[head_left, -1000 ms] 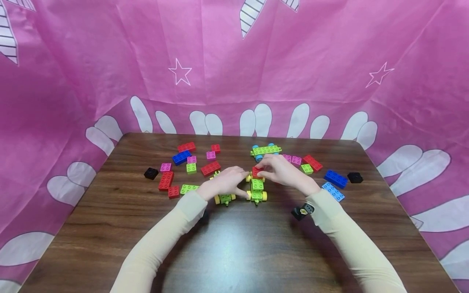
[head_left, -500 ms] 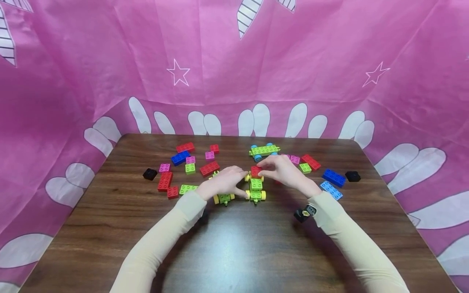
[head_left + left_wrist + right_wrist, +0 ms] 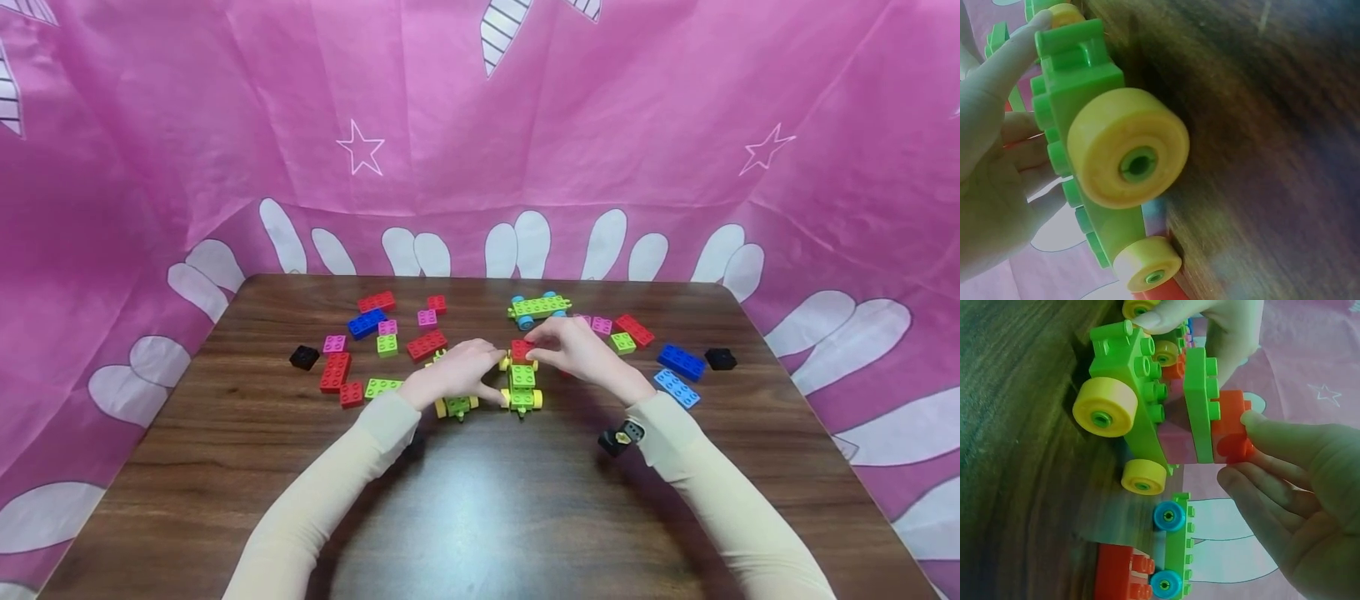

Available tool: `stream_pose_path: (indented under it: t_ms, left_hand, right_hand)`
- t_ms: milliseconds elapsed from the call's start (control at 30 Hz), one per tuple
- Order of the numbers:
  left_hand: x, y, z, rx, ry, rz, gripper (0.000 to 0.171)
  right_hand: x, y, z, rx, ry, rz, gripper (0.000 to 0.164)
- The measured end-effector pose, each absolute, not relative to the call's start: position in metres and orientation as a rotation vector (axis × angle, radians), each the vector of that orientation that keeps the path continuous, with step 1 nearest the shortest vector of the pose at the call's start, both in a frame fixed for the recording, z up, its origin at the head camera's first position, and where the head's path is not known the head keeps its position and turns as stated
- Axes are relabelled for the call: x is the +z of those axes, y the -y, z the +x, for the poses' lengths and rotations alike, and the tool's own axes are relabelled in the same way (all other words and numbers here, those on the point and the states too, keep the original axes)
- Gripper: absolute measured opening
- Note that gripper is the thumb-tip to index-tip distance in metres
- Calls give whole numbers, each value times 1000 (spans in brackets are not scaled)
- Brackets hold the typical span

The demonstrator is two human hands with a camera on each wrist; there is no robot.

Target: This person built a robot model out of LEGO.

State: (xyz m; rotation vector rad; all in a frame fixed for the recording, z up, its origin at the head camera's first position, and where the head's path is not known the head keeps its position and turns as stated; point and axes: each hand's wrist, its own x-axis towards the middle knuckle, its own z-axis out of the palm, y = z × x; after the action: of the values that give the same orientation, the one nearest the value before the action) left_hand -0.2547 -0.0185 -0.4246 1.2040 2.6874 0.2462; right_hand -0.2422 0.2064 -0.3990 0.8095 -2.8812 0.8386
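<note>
My right hand [image 3: 573, 348] pinches a red brick [image 3: 1230, 425] with thumb and fingertips. The red brick sits on the end of a green brick [image 3: 1197, 406], which rests on a pink brick [image 3: 1177, 444] on a wheeled green base [image 3: 1124, 369] with yellow wheels. My left hand [image 3: 453, 371] is spread beside that base, its fingers fairly straight and the thumb tip right at the near end by a wheel. Under the left palm stands a second green base [image 3: 1088, 78] with yellow wheels [image 3: 1132, 147], partly hidden by the hand in the head view.
A green base with blue wheels [image 3: 538, 307] stands at the back. Loose red, blue, pink, green and black bricks lie left, among them a long red brick [image 3: 335, 372]. On the right are a blue brick [image 3: 681, 362], a light blue brick [image 3: 677, 388] and a black piece [image 3: 721, 359].
Both hands keep their places at the brick stack. The whole head view has shifted slightly, so things appear a little further left.
</note>
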Motion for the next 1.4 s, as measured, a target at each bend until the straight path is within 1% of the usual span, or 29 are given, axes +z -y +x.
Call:
stream_pose_path:
  t_ms: [567, 867, 1400]
  left_hand:
    - [-422, 17, -251, 221, -2700, 1184, 80]
    - [-424, 16, -251, 197, -2691, 1175, 81]
    - [-421, 15, -253, 202, -2688, 1209, 80]
  right_hand:
    - [-404, -207, -237, 805, 2785, 868, 28]
    - [-396, -211, -236, 775, 2831, 926, 29]
    - [-394, -212, -241, 847, 2919, 862, 30]
